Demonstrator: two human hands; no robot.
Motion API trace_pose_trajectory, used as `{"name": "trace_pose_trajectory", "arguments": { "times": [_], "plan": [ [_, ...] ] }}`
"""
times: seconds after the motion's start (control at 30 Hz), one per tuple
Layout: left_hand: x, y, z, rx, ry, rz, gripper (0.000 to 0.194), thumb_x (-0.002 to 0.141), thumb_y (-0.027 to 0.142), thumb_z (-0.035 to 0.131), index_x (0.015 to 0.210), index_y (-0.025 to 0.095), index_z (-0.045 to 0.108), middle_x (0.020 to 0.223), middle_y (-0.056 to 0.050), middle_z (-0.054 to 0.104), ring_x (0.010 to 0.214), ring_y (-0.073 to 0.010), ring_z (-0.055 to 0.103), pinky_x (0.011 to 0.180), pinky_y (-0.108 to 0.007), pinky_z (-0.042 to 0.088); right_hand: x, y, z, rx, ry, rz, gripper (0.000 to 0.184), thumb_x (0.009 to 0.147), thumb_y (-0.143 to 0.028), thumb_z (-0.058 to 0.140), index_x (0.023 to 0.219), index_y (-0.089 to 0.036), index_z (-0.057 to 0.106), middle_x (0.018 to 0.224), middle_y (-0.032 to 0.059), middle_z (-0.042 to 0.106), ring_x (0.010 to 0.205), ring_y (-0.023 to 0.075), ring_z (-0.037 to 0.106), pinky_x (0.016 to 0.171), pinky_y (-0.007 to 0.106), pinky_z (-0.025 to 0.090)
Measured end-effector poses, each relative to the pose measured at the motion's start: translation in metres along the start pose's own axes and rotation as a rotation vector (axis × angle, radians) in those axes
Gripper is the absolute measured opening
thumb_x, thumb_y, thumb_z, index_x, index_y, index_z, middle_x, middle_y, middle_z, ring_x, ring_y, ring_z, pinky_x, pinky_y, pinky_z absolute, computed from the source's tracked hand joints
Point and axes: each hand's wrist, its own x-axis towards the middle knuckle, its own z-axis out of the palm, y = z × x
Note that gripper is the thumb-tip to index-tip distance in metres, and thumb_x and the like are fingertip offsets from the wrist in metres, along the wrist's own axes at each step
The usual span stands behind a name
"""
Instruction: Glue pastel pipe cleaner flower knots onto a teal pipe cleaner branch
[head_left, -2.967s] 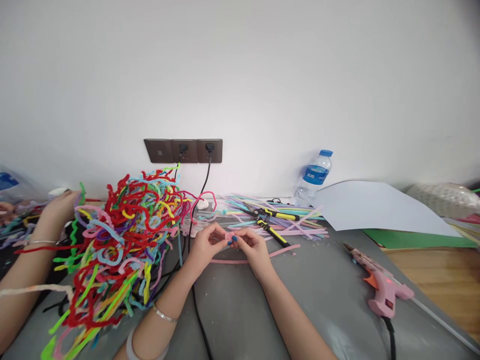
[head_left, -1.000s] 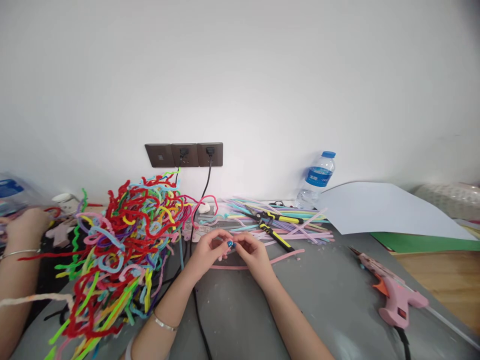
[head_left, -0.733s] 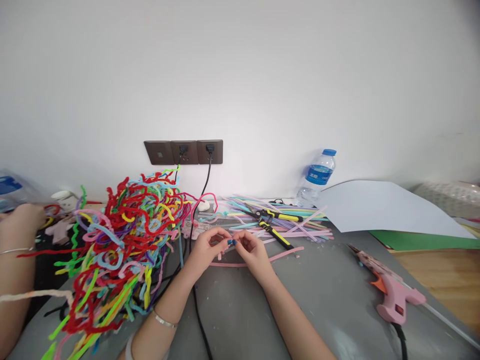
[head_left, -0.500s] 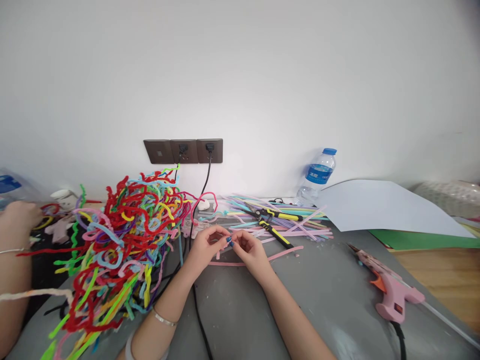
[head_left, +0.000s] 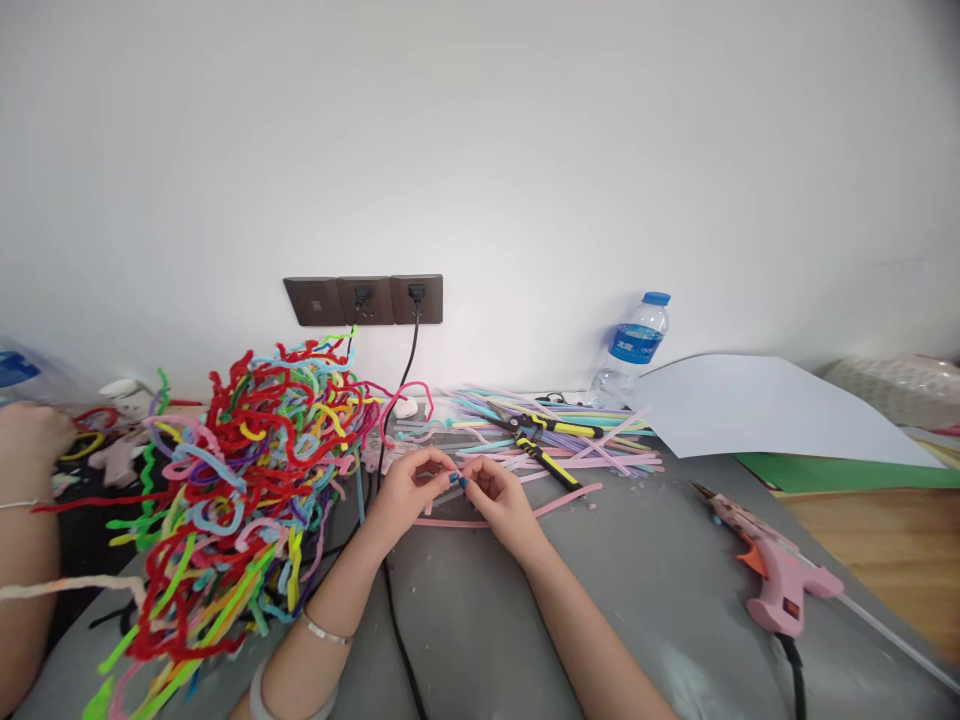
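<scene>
From my remote station I read the left hand [head_left: 409, 493] and the right hand [head_left: 499, 497] meeting fingertip to fingertip over the grey table [head_left: 637, 580], both pinched narrow on a small pink piece of pipe cleaner [head_left: 450, 474]; the piece is mostly covered by the fingers, so I cannot tell its shape. A longer pink pipe cleaner [head_left: 517, 515] lies flat on the table just under and behind the hands, running toward the right. A bracelet [head_left: 324, 630] sits on the left wrist. Just beyond the right hand lie yellow-and-black cutters [head_left: 544, 445], resting on a spread of straight pastel pipe cleaners [head_left: 600, 455]. To the left of the hands stands a large tangled heap of bent multicoloured pipe cleaners [head_left: 240, 490]. A black cable [head_left: 397, 630] runs between my forearms up to the wall sockets [head_left: 364, 299]. Well to the right lies a pink glue gun [head_left: 776, 575]; near the wall stand a water bottle [head_left: 630, 350] and a white sheet [head_left: 757, 405]. Another person's hand [head_left: 30, 435] shows at the far left edge.
</scene>
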Motion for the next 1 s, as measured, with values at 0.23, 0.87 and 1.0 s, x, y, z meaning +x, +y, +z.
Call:
{"name": "trace_pose_trajectory", "arguments": {
  "times": [0.23,0.87,1.0],
  "plan": [
    [0.0,-0.002,-0.002,0.009,0.005,0.017,0.02,0.075,0.033,0.073,0.083,0.015,0.071,0.074,0.0,0.062,0.048,-0.0059,0.047,0.034,-0.014,0.035,0.0,-0.006,-0.005,0.001,0.029,0.033,0.034,0.081,-0.053,0.073,0.076,-0.021,0.062,0.066,-0.0027,0.05,0.059,0.0131,0.041,0.054,0.026,0.032],
    [0.001,-0.001,-0.002,0.016,0.024,-0.009,0.029,0.076,0.041,0.074,0.09,0.016,0.075,0.071,-0.001,0.066,0.045,-0.005,0.042,0.036,-0.016,0.03,0.001,-0.004,-0.004,0.022,-0.029,0.068,0.035,0.077,-0.055,0.076,0.078,-0.022,0.064,0.077,0.0016,0.065,0.072,0.0177,0.058,0.068,0.03,0.045],
    [0.0,0.002,-0.002,0.024,0.008,-0.021,0.026,0.075,0.039,0.074,0.085,0.015,0.074,0.073,-0.002,0.066,0.045,-0.0049,0.042,0.036,-0.015,0.03,0.0,-0.007,-0.003,0.028,-0.03,0.079,0.036,0.077,-0.055,0.077,0.075,-0.021,0.062,0.074,-0.0004,0.06,0.067,0.0152,0.052,0.064,0.028,0.042]
  ]
}}
